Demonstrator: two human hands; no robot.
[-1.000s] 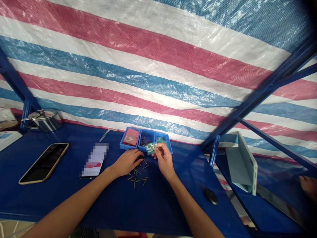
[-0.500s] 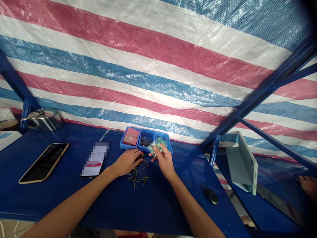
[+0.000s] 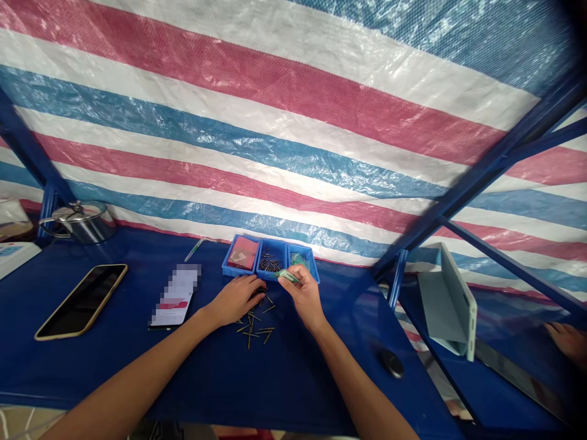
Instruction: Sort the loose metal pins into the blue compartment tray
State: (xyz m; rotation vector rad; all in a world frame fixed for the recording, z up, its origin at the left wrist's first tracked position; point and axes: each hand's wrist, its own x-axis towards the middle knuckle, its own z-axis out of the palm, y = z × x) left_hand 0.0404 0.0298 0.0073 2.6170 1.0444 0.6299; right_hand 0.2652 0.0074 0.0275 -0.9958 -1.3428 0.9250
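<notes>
My right hand [image 3: 305,296] pinches a small clear plastic bag with a green tint [image 3: 288,276], just above the front edge of a blue three-compartment tray [image 3: 300,241]. Resting on the table at the tray's front left, my left hand [image 3: 236,299] has its thumb and fingers apart beside a few thin dark-brassy metal pieces, like small drill bits or screws [image 3: 250,333]. More of these lie scattered in front of the tray. Similar pieces [image 3: 270,264] fill its middle compartment. Pink packets [image 3: 243,252] sit in the left one, and green-tinted bags [image 3: 298,258] in the right, partly behind my right hand.
To the left are a phone with a lit screen [image 3: 172,302], a dark phone [image 3: 82,302], a pen [image 3: 194,249] and a lidded metal pot [image 3: 85,223]. On the right are a round black object [image 3: 391,363], a tablet in a case [image 3: 447,305] and another person's hand [image 3: 568,342].
My right hand has tilted the bag, which now shows edge-on and smaller, leaving more of the right compartment in view. My left hand stays put. The other person's hand has shifted slightly left.
</notes>
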